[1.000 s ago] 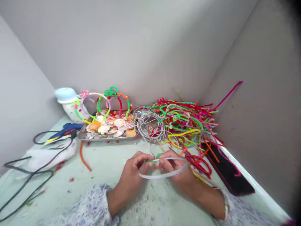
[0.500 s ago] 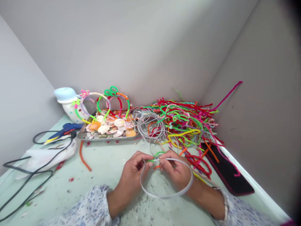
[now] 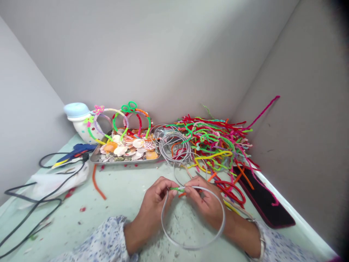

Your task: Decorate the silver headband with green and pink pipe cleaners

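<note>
Between my two hands is a thin grey hoop (image 3: 192,248), its round part hanging down toward me. A short green pipe cleaner (image 3: 179,189) lies along the top of the hoop, in the small gap between my fingertips; whether it goes all the way round cannot be made out. My left hand (image 3: 156,198) pinches the hoop and the green piece at the left of that gap. On the right side, my right hand (image 3: 205,200) pinches the hoop between thumb and forefinger. An orange pipe cleaner end shows just behind the right thumb.
A metal tray (image 3: 125,163) holds shells, with pipe-cleaner-covered headbands (image 3: 113,123) standing in it. Coiled grey wire (image 3: 174,147) and a heap of coloured pipe cleaners (image 3: 218,136) lie right of it. A glue gun (image 3: 75,151), black cable (image 3: 40,199), white bottle (image 3: 83,125) and dark flat case (image 3: 264,200) are around.
The green strand that arched above my fingertips now lies close against the hoop. The hoop's lower edge has swung down toward me; both hands stay close together.
</note>
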`<state>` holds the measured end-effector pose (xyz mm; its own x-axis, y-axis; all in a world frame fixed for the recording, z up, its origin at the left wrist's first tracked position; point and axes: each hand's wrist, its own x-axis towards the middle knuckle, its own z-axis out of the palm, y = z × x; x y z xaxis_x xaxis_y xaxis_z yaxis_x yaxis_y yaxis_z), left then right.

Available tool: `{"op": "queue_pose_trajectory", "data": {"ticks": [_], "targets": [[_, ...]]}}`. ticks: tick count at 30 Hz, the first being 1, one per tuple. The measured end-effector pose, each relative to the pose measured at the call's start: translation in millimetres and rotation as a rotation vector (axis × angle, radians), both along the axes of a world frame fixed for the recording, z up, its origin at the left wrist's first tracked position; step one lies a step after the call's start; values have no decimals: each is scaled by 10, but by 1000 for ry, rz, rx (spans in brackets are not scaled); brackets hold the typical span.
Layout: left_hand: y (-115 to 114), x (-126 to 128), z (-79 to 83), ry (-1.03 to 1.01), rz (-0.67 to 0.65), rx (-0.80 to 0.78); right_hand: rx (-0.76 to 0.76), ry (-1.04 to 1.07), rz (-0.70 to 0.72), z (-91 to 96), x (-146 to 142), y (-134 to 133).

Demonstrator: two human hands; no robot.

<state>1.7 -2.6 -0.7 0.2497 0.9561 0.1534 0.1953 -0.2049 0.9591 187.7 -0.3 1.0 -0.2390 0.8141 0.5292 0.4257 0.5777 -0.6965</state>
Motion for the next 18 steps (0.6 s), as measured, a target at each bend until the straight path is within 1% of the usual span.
{"op": "queue_pose_trajectory", "data": {"ticks": [6, 11, 15, 18], "targets": [[-8, 3, 38, -2, -24, -14, 15, -31, -15, -6, -14, 5], [-16, 6, 48, 0, -37, -42, 9, -21, 3, -37, -16, 9], [-22, 15, 29, -36, -49, -92, -57, -4, -15, -68, -14, -2], [-13, 27, 12, -86, -71, -165, -175, -14, -34, -51, -21, -1]]}}
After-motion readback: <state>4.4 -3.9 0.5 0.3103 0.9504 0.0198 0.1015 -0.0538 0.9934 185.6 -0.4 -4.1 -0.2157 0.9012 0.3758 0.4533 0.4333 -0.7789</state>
